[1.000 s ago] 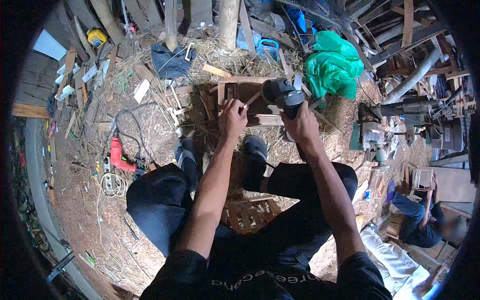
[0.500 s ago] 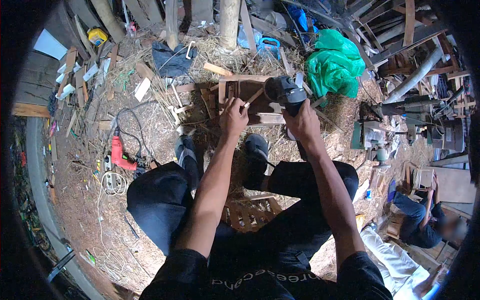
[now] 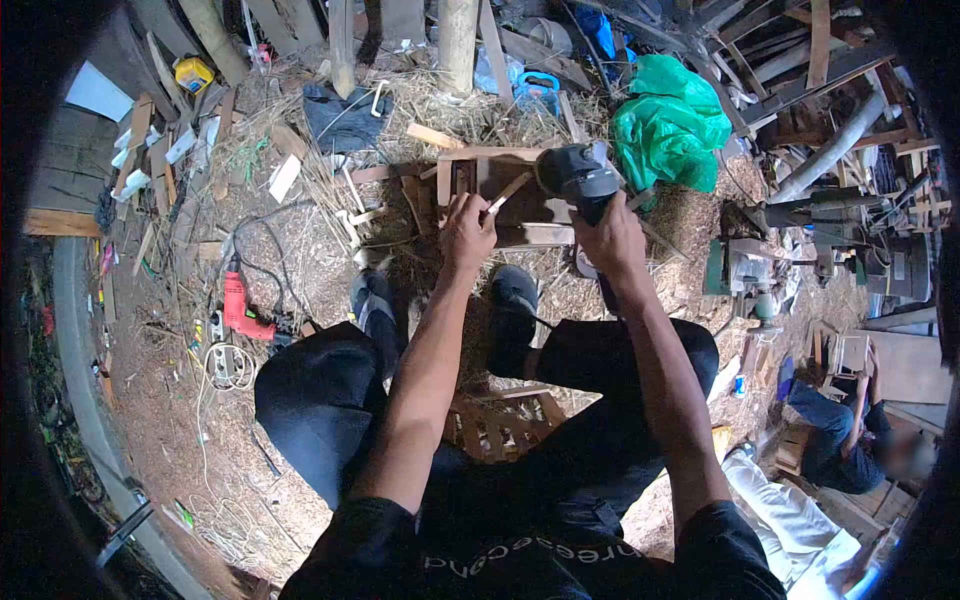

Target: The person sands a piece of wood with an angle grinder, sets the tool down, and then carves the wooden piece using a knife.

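Observation:
My right hand (image 3: pixel 612 240) is wrapped round the dark body of an angle grinder (image 3: pixel 583 178), its head turned toward the left. Pinched in my left hand (image 3: pixel 468 232) is a thin wooden stick (image 3: pixel 512 192), slanting up to the right with its far end at the grinder's head. Both hands are over a low wooden box-like frame (image 3: pixel 495 154) on the ground in front of my feet. The grinder's head hides the frame's right part.
A red drill (image 3: pixel 240 305) lies on the ground at left, beside a power strip (image 3: pixel 222 362) and cords. A green plastic bag (image 3: pixel 672 125) sits beyond the grinder. Another person (image 3: pixel 835 430) sits at the right. Wood scraps and shavings cover the ground.
My right hand and the grinder have shifted slightly to the right. My left hand and the stick have hardly moved.

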Demonstrator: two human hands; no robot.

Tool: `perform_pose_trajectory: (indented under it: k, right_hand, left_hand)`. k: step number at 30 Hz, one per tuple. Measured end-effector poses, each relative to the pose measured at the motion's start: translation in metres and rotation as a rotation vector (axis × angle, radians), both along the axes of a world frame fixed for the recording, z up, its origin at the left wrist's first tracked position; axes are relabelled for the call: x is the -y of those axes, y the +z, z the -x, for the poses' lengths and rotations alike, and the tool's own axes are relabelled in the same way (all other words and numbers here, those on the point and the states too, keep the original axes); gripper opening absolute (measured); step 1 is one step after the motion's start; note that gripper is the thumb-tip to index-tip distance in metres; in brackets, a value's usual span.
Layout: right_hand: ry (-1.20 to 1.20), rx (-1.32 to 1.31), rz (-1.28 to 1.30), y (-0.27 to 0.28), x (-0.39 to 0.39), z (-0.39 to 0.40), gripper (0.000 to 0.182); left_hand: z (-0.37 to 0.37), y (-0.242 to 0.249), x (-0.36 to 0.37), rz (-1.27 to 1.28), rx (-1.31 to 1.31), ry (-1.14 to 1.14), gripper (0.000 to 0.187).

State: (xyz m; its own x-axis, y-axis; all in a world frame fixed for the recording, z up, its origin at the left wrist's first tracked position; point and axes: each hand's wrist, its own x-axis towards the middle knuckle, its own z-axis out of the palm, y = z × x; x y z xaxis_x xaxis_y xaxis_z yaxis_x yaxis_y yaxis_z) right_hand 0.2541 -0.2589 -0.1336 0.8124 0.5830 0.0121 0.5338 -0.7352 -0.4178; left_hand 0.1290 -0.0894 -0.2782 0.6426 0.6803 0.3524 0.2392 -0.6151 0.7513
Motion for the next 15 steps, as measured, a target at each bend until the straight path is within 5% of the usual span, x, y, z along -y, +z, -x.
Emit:
perform_pose_trajectory:
  k: [15]
  right_hand:
    - [0.008,-0.041,0.048,-0.008,0.001,0.004,0.058]
  left_hand:
    - [0.001,0.009,0.002,0.055,-0.019,0.001,0.018]
